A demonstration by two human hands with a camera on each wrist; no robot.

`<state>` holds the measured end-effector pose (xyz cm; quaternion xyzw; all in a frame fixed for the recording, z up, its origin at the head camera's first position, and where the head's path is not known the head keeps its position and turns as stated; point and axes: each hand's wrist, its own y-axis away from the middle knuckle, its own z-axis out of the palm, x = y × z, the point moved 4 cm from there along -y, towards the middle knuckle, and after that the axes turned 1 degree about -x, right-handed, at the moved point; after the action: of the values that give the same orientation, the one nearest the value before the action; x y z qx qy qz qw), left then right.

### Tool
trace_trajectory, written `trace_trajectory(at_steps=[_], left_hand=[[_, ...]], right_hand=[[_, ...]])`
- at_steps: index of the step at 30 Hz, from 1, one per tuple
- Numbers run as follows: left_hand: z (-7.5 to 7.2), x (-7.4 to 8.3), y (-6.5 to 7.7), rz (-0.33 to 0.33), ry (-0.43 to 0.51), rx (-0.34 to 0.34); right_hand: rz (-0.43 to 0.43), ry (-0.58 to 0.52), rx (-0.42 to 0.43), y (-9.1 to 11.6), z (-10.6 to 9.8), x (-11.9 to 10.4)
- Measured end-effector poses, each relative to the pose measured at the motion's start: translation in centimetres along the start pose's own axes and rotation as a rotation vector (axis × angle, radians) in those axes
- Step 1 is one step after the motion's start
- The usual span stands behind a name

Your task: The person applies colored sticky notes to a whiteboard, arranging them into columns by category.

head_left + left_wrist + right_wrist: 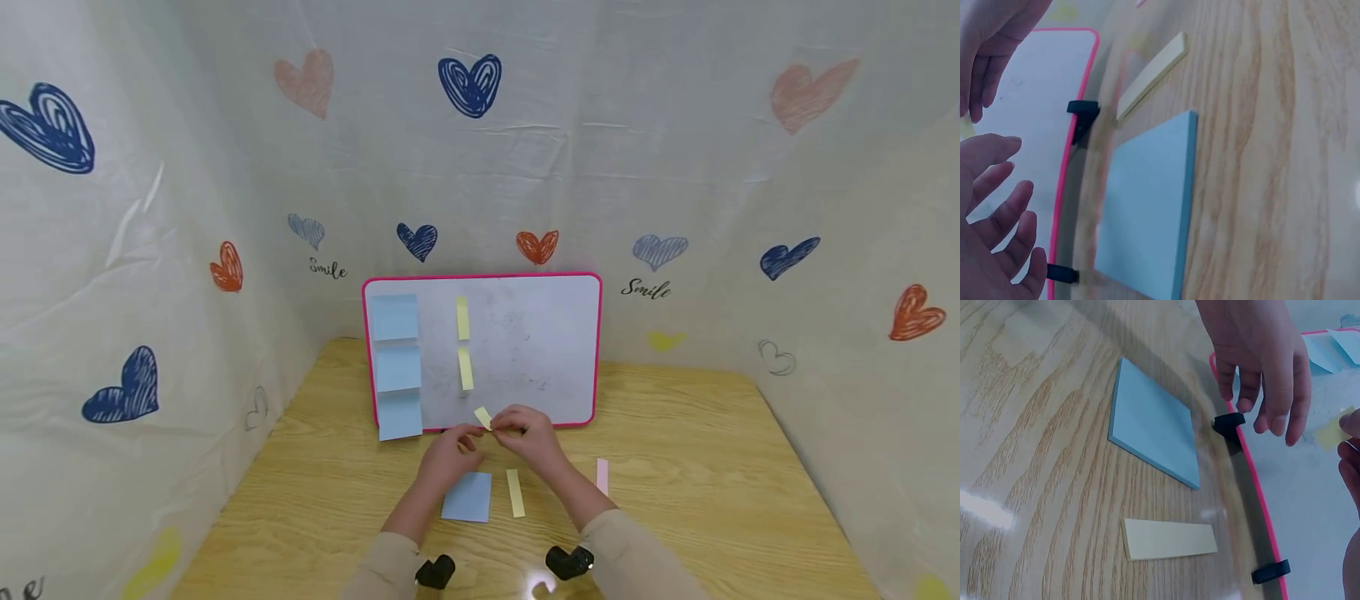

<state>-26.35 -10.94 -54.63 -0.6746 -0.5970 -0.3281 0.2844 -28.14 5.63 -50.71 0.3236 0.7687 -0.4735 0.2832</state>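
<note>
Between thumb and fingers, my right hand [527, 434] pinches a small yellow sticky note [483, 417] in front of the lower part of a pink-framed whiteboard [540, 350]. The same note [1331, 434] shows at the right edge of the right wrist view. Close by on the left, my left hand [448, 460] has loosely bent, spread fingers and holds nothing [1000, 212]. Three blue sticky notes [396, 368] hang in a column on the board's left side. Two narrow yellow notes [462, 318] are stuck one above the other, right of them.
A blue sticky note pad [467, 497] lies on the wooden table [697, 467] below the left hand. Beside it is a narrow yellow pad [516, 493]. A pink strip [602, 476] lies farther right. Black feet [1270, 571] prop the board's lower edge.
</note>
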Motion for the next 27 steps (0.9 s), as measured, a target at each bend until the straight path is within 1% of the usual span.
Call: trace_trajectory(at_steps=[5,8,13,16,23,27], left_hand=[[-1.0,-0.1,-0.4,0.012,0.013,0.017],[-1.4,-0.2,-0.7,0.013,0.026,0.013],[-1.9,-0.5,-0.9,0.002,0.04,0.015],[-2.3,-0.8,-0.9,-0.006,0.036,0.031],[-3.4,-1.2,-0.7,-0.023,0.059,0.063],[-4.0,-1.3,-0.6,-0.04,0.059,0.085]], right_hand=[[0.009,-0.009,0.011,-0.8,0.1,-2.5],[0.011,-0.023,0.041,-1.0,0.4,-2.6],[0.07,-0.024,0.081,-1.3,1.1,-2.5],[0.104,-0.039,0.114,-1.4,1.6,-2.2],[0.227,-0.117,0.187,-1.1,3.4,1.7],[0.258,-0.134,0.217,-0.9,3.9,2.5]])
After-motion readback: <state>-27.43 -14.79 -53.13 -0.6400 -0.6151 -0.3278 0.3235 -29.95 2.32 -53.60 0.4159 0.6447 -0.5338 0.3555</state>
